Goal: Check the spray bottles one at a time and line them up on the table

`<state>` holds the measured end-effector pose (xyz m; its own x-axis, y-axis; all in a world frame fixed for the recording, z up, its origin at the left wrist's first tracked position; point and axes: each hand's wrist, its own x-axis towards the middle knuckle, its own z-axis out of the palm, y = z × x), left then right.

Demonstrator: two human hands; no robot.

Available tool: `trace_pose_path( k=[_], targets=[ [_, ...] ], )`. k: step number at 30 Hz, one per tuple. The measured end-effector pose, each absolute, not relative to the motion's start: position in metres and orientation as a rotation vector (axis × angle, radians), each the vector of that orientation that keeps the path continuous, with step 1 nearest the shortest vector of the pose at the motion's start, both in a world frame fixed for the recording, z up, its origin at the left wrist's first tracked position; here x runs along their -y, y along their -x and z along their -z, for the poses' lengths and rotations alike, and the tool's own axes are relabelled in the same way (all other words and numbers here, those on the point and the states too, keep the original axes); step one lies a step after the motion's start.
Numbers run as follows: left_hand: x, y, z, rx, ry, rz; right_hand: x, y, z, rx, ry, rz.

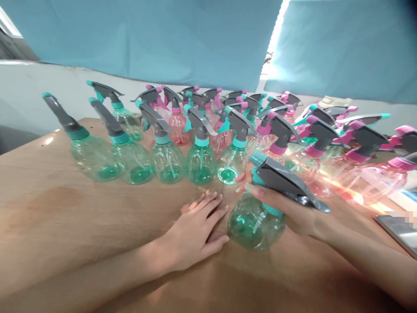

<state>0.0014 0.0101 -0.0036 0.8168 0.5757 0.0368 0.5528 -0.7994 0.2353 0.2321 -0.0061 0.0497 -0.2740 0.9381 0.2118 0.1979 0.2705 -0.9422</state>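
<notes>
Head view: gripping a green spray bottle (256, 232) over the nearer part of the brown table (35, 208) with the right hand (295, 213). Closed around neck and trigger just under the grey sprayer head (283, 178), with the thumb along the near side and other fingertips showing past the far side. Caught at the top between thumb and fingers, with the round body below them. Tilted somewhat, with the turquoise nozzle (257, 158) up and to the left and the grey lever reaching right, above the wrist. Cannot tell whether touching the tabletop at the base.

Resting loosely on the table with the left hand (189, 239), palm down, relaxed and unclenched, fingers stretched towards the far edge. Just beside the held bottle with the thumb tip.

Lined up beyond both hands, starting nearest the left edge: five green bottles (201, 163), then pink bottles (374, 178) further right. Crowded behind, towards the far edge: more pink and green sprayers. Lying flat near the right forearm: a grey device (395, 237). Hanging past the far edge: blue curtains (146, 39).
</notes>
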Motion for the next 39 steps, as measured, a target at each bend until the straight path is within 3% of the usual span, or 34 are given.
trace_pose_path(
  k=[39],
  targets=[
    [-0.009,-0.002,0.001,-0.891,-2.754,-0.151,0.012,-0.221,-0.061,1.648,1.115,-1.008]
  ],
)
